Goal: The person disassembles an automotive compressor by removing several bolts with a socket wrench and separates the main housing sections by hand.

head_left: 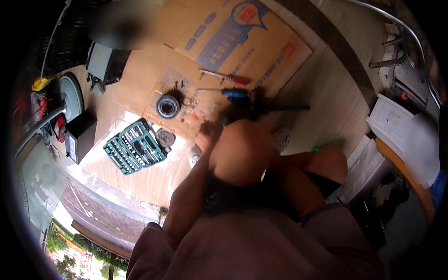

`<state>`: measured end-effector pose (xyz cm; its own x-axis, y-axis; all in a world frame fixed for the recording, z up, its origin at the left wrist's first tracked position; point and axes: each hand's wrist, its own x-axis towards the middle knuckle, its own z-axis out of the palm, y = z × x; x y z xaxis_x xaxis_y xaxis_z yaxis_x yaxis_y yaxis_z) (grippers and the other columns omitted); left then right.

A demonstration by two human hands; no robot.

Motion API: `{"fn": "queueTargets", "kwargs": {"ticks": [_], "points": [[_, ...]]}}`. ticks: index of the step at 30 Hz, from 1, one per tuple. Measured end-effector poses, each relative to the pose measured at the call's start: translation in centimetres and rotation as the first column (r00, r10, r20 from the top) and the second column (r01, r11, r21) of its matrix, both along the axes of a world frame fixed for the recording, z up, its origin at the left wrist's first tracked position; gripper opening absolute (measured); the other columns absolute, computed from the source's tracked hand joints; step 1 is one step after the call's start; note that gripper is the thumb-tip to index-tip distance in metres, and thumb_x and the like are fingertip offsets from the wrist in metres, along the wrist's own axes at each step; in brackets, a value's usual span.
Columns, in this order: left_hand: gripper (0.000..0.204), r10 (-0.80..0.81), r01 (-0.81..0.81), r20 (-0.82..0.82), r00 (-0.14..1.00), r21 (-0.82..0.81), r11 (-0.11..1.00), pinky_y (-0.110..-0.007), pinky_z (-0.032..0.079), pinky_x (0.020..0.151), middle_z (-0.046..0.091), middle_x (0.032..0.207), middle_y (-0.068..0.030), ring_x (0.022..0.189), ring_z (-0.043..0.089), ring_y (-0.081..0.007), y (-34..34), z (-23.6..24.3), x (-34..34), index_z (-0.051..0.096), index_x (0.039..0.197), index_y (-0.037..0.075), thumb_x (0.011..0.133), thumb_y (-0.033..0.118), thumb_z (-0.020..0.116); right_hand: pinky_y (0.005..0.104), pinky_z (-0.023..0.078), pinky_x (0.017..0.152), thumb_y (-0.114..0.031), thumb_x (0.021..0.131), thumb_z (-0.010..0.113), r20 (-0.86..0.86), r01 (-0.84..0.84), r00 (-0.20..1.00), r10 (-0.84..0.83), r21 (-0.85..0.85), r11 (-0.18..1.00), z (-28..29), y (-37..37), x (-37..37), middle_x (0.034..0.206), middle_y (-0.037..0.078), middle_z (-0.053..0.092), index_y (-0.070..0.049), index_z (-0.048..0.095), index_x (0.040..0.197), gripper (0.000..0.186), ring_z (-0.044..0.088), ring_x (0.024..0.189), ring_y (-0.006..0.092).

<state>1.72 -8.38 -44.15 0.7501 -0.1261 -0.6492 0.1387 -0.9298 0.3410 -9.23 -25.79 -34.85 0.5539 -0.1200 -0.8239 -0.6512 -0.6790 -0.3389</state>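
Observation:
My left hand (204,136) is low beside my raised knee, close to a dark part (229,116) that my knee partly covers. Its fingers are too blurred and hidden to show a grip. My right forearm runs behind my legs, and the hand there is hidden. Just beyond lie a blue-handled screwdriver (234,94), a red-handled screwdriver (240,80) and a dark tool with a long black bar (291,108). A black ring-shaped pulley (168,107) rests on the flattened cardboard (154,60), with small loose parts to its right.
An open green socket set (127,164) lies on the floor at left, touching or near a round metal disc (164,138). A perforated disc (282,138) is right of my knee. Black boxes (83,135) stand at left, a white plastic bin (391,116) at right.

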Motion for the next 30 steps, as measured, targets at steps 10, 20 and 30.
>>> {"fn": "queueTargets", "kwargs": {"ticks": [10, 20, 30], "points": [[0.033, -0.033, 0.033, 0.040, 0.999, 0.000, 0.999, -0.049, 0.055, 0.074, 0.071, 0.088, -0.0160, 0.084, 0.069, -0.0383, 0.6, 0.1, -0.6, 0.069, 0.092, 0.009, 0.091, 0.042, 0.062, 0.0510, 0.056, 0.072, -0.031, 0.084, 0.066, 0.029, 0.038, 0.999, -0.039, 0.027, 0.999, -1.3, 0.6, -1.2, 0.085, 0.020, 0.072, -0.005, 0.072, 0.084, 0.026, 0.071, 0.079, 0.0384], [0.029, -0.027, 0.032, 0.118, 0.993, -0.038, 0.999, -0.048, 0.056, 0.071, 0.070, 0.085, -0.0152, 0.081, 0.069, -0.0368, 0.8, -0.1, -1.6, 0.069, 0.091, 0.009, 0.092, 0.038, 0.064, 0.0516, 0.056, 0.072, -0.031, 0.084, 0.066, 0.155, 0.063, 0.986, -0.068, 0.036, 0.997, -2.8, 0.8, -1.6, 0.085, 0.020, 0.071, -0.005, 0.072, 0.085, 0.026, 0.071, 0.078, 0.0389], [0.025, -0.195, 0.329, 0.492, 0.849, -0.202, 0.922, -0.047, 0.056, 0.068, 0.069, 0.083, -0.0143, 0.077, 0.069, -0.0354, 2.7, 0.2, 1.2, 0.068, 0.091, 0.009, 0.093, 0.034, 0.065, 0.0521, 0.056, 0.072, -0.032, 0.083, 0.066, 0.286, 0.095, 0.951, -0.116, 0.084, 0.992, -5.5, 5.1, -2.8, 0.085, 0.020, 0.071, -0.006, 0.071, 0.085, 0.027, 0.070, 0.078, 0.0395]]}}
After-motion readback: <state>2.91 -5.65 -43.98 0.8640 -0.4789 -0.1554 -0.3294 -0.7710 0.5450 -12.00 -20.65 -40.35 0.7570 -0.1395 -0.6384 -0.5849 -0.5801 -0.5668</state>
